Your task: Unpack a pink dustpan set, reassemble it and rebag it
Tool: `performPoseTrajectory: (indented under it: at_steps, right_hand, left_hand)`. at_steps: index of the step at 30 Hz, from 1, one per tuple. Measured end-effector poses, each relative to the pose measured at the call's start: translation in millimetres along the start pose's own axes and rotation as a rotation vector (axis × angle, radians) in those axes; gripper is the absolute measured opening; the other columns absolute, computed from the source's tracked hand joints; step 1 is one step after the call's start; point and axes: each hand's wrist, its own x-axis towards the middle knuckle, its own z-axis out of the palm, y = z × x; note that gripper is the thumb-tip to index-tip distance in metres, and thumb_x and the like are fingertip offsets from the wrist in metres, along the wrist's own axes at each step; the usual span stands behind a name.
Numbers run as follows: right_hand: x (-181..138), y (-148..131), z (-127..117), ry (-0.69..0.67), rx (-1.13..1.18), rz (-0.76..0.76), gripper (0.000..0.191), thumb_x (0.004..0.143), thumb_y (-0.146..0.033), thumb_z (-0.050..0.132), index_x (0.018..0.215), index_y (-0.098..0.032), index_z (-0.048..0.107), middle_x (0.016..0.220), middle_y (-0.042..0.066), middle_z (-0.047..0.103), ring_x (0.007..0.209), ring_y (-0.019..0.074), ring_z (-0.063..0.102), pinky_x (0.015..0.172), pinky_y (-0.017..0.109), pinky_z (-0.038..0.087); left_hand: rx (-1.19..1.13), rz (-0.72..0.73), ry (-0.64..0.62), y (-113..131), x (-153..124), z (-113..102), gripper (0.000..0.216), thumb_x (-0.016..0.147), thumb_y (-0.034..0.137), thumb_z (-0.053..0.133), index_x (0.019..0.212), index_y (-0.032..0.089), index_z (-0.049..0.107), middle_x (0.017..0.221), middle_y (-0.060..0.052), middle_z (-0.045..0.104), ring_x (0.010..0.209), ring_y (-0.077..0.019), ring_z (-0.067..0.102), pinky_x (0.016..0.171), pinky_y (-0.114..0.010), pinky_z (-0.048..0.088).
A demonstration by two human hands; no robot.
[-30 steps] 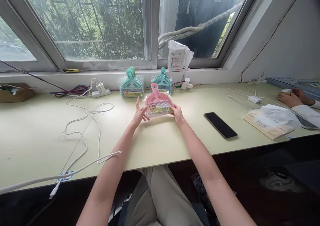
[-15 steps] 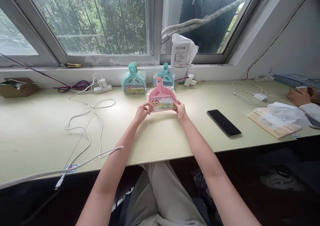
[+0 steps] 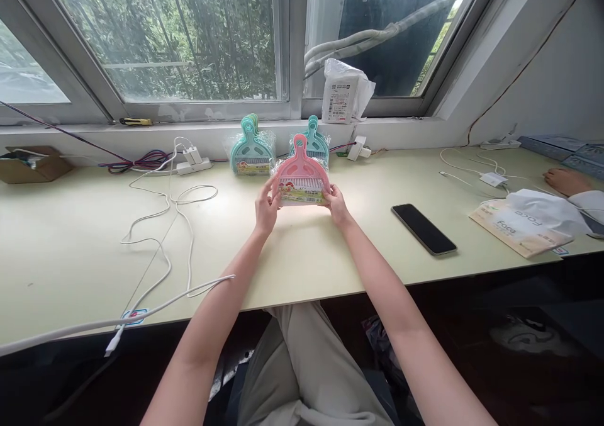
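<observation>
The pink dustpan set [image 3: 304,173] — upright before the rightmost teal dustpan set [image 3: 318,144] — is held between both hands: the left hand [image 3: 267,207], earlier at its lower corner, now clasps its side; the right hand [image 3: 336,204] keeps hold opposite.

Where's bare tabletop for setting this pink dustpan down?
Bare: between the forearms; between right hand and phone; in front of the cardboard box, left of white cables. Crowded: behind the pink dustpan, by teal dustpans; around the tissue pack.

"What do we see on the right?"
"We see a phone [image 3: 423,229] left of a tissue pack [image 3: 507,226]."
"And far left?"
"We see a cardboard box [image 3: 35,170] on the tabletop [image 3: 70,237]."
</observation>
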Motion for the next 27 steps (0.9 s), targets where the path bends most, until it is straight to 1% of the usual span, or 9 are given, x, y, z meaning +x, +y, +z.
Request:
performPoseTrajectory:
  at_steps: [2,4,6,9,11,13,18,23,27]
  right_hand:
    - [-1.7,-1.2,2.1,-0.012,-0.025,0.002,0.041,0.068,-0.046,0.068,0.092,-0.024,0.043,0.095,0.001,0.063,0.082,0.0159,0.063,0.069,0.032,0.056]
    - [-2.8,-2.0,3.5,-0.019,-0.049,0.001,0.041,0.068,-0.047,0.067,0.092,-0.025,0.042,0.096,0.000,0.063,0.083,0.0162,0.063,0.068,0.032,0.056]
    - [-3.5,-2.6,4.0,-0.032,-0.076,-0.002,0.041,0.069,-0.048,0.066,0.092,-0.025,0.041,0.095,0.000,0.063,0.083,0.0164,0.063,0.067,0.032,0.056]
    - [-4.2,-3.9,4.5,-0.058,-0.105,0.000,0.041,0.070,-0.050,0.064,0.093,-0.025,0.041,0.094,0.000,0.064,0.082,0.0165,0.063,0.066,0.032,0.056]
    - [-4.9,-5.1,5.6,-0.070,-0.123,0.010,0.041,0.072,-0.053,0.062,0.094,-0.025,0.041,0.096,0.001,0.064,0.085,0.0175,0.063,0.066,0.032,0.057]
    - [-6.1,-6.1,7.7,-0.080,-0.158,0.015,0.044,0.072,-0.055,0.062,0.097,-0.026,0.042,0.102,0.002,0.063,0.091,0.0192,0.063,0.066,0.032,0.057]
    - [-7.4,-3.7,12.4,-0.112,-0.307,-0.084,0.073,0.055,-0.045,0.080,0.115,-0.025,0.043,0.113,0.007,0.063,0.096,0.0233,0.062,0.066,0.031,0.057]
    - [-2.1,4.3,10.0,-0.047,-0.376,-0.127,0.061,0.061,-0.043,0.074,0.113,-0.019,0.054,0.109,0.010,0.064,0.094,0.0256,0.062,0.065,0.035,0.057]
    - [1.1,7.2,7.8,-0.042,-0.434,-0.233,0.049,0.067,-0.039,0.068,0.110,-0.017,0.059,0.106,0.009,0.066,0.092,0.0224,0.062,0.078,0.036,0.054]
  left_hand:
    - [-0.015,-0.051,0.036,-3.1,2.0,-1.1,0.073,0.082,0.023,0.058,0.147,0.034,0.026,0.109,-0.004,0.059,0.052,-0.0022,0.050,0.053,-0.019,0.052]
    - [-0.040,-0.141,0.045,-8.7,6.3,-2.5,0.082,0.079,0.022,0.059,0.149,0.029,0.018,0.104,-0.004,0.060,0.055,-0.0042,0.053,0.051,-0.019,0.052]
    - [-0.050,-0.242,-0.022,-15.5,11.5,-4.0,0.070,0.078,0.025,0.059,0.143,0.020,0.034,0.094,-0.004,0.062,0.057,-0.0070,0.056,0.050,-0.020,0.052]
    - [-0.028,-0.319,-0.177,-24.7,17.3,-6.5,0.037,0.080,0.032,0.057,0.110,0.011,0.060,0.079,-0.004,0.063,0.056,-0.0106,0.060,0.051,-0.021,0.051]
    - [0.028,-0.312,-0.190,-29.2,18.9,-8.4,0.028,0.080,0.036,0.057,0.097,0.013,0.062,0.076,-0.003,0.064,0.056,-0.0125,0.063,0.053,-0.022,0.051]
    - [0.113,-0.285,-0.158,-32.7,19.1,-10.5,0.025,0.081,0.038,0.055,0.093,0.016,0.060,0.075,-0.002,0.066,0.057,-0.0142,0.065,0.055,-0.023,0.050]
    - [0.233,-0.238,-0.155,-40.6,19.1,-13.8,0.025,0.083,0.042,0.051,0.089,0.018,0.058,0.063,-0.001,0.066,0.061,-0.0183,0.068,0.061,-0.027,0.050]
    - [0.233,-0.234,-0.180,-42.3,20.0,-13.4,0.025,0.082,0.041,0.050,0.088,0.018,0.057,0.067,-0.002,0.067,0.061,-0.0184,0.067,0.060,-0.027,0.048]
    - [0.313,-0.220,-0.178,-36.8,19.3,-15.7,0.025,0.084,0.041,0.048,0.087,0.018,0.058,0.069,-0.003,0.067,0.061,-0.0183,0.066,0.060,-0.027,0.046]
